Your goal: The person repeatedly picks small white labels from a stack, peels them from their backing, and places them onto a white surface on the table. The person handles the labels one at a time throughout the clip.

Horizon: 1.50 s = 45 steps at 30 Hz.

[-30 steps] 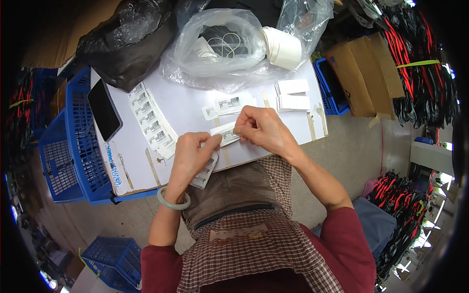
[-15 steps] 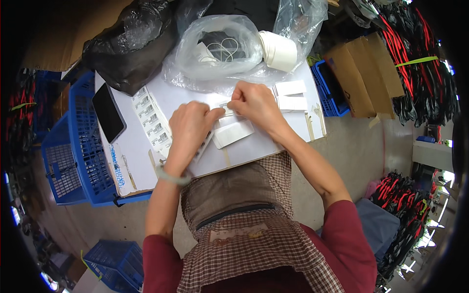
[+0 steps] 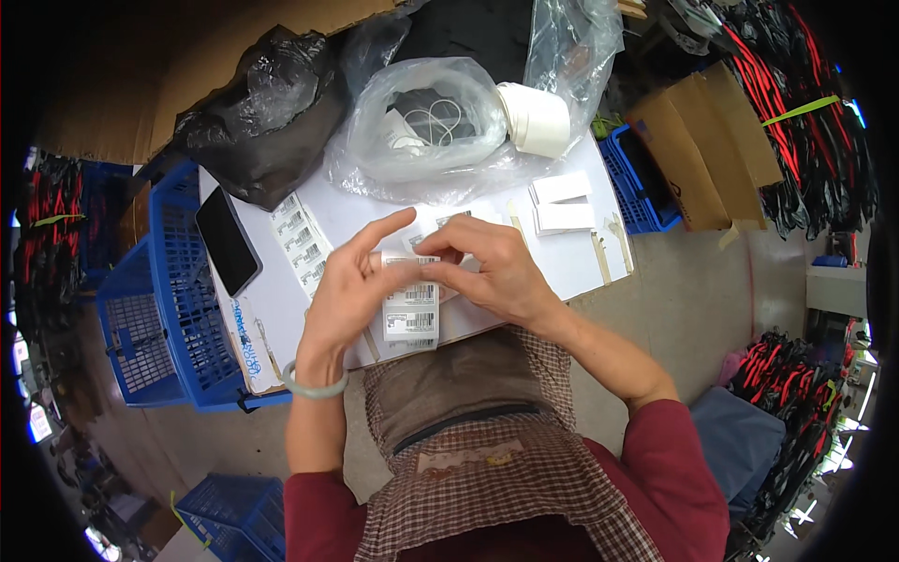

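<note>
Both of my hands meet over the white table at a strip of white barcode labels, which hangs toward the near edge. My left hand grips the strip's upper part, thumb across it and index finger stretched out. From the other side, my right hand pinches at the strip's top edge; its fingertips partly hide what they hold. Behind my fingers lie white pieces with a printed label, partly covered. Another sheet of barcode labels lies flat left of my left hand.
White folded cards lie at the right. Farther back are a clear plastic bag holding white cables, a white roll and a black plastic bag. A dark phone lies by the left edge, beside blue crates.
My hands have left the white piece on the table and come nearer to me. The label strip is now raised between them, and my left index finger has stretched out.
</note>
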Motion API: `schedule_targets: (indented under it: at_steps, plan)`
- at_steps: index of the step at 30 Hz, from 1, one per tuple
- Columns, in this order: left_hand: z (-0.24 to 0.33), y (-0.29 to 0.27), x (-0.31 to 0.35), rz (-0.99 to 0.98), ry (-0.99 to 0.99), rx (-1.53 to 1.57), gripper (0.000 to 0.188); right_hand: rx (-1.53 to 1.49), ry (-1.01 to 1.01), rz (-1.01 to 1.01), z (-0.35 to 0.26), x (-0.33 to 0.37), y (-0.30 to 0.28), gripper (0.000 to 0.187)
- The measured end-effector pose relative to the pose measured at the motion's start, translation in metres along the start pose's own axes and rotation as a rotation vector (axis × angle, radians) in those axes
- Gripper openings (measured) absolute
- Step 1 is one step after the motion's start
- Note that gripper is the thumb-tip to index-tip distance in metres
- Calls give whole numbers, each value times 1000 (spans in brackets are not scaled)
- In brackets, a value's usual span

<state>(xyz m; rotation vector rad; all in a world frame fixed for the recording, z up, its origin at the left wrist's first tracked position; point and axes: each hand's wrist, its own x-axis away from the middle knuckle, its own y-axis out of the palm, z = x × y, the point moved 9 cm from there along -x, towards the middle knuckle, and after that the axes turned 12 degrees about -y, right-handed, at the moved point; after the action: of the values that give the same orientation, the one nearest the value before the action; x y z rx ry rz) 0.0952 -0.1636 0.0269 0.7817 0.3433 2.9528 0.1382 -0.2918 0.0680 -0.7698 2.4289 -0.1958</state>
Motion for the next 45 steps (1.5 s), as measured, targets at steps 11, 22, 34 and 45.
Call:
schedule_targets:
  at_steps: [11,22,34,45]
  plan:
    - [-29,3,30,126,-7,-128,12,-157,142,33,8,25,-6,16]
    - [-77,-24,47,290,-169,-211,15,-465,587,-33,53,58,-34,11]
    - [-75,-11,-5,414,-138,-617,36,21,569,-222,64,55,-7,11]
    - [-79,-11,-8,374,-169,-569,36,75,520,-239,64,52,-6,11]
